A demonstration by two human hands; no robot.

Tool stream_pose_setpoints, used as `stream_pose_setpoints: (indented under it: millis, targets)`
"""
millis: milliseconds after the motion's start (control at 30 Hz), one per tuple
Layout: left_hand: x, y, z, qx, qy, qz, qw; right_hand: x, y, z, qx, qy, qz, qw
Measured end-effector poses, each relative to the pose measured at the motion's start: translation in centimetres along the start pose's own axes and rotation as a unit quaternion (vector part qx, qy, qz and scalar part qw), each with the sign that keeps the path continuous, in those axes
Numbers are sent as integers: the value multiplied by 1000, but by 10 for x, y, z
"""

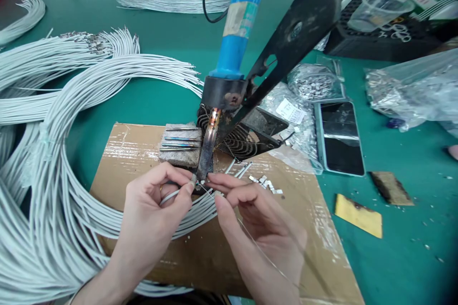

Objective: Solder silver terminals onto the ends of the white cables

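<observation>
My left hand [153,214] pinches a white wire [170,196], its end held just under the hot tip of a blue-handled soldering iron [234,55]. My right hand [261,228] is closed on a thin strand of solder wire [265,253], which trails back across the palm. Its fingertips are close to the iron's tip, on the other side from the left hand. Fingers partly hide the small joint at the tip. Below the hands runs a big looped bundle of white wires [59,152]. Several small metal terminals [265,183] lie on the cardboard [304,238] to the right.
A black stand [296,33] with a coil holds the iron, tip downward. Beside the tip sits a grey block [180,157] with metal rods. To the right are a phone [340,138], bags of metal parts [313,83], a yellow sponge [359,215] and a scorched brown pad [391,188].
</observation>
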State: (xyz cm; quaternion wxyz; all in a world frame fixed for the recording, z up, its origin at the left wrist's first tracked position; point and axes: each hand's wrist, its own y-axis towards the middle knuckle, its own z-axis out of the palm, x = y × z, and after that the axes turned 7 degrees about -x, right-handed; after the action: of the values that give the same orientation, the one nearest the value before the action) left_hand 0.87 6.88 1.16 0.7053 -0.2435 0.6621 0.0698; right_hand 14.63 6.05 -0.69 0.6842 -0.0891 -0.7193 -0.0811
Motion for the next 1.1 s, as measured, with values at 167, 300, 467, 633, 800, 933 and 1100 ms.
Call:
stream_pose_setpoints:
  millis: [167,300,467,633,800,933,1100]
  targets:
    - [-3,-2,1,-9,-9,-13,1000,1,1,0,-2,-5,-8,1000]
    - [-5,-4,2,-24,-10,-18,1000,2,2,1,-5,-3,-10,1000]
    - [-4,-2,-1,-5,5,-6,1000,1,1,2,-3,4,-5,1000]
    - [1,0,-3,0,1,-3,1000,-3,2,-1,8,9,-18,1000]
    - [1,0,-3,8,-1,2,1000,-5,4,-3,16,-4,-37,999]
    - [1,-1,-3,7,-9,0,1000,-3,3,-3,12,2,-30,999]
    - [0,-2,-3,5,-10,0,1000,-1,1,0,-2,5,-14,1000]
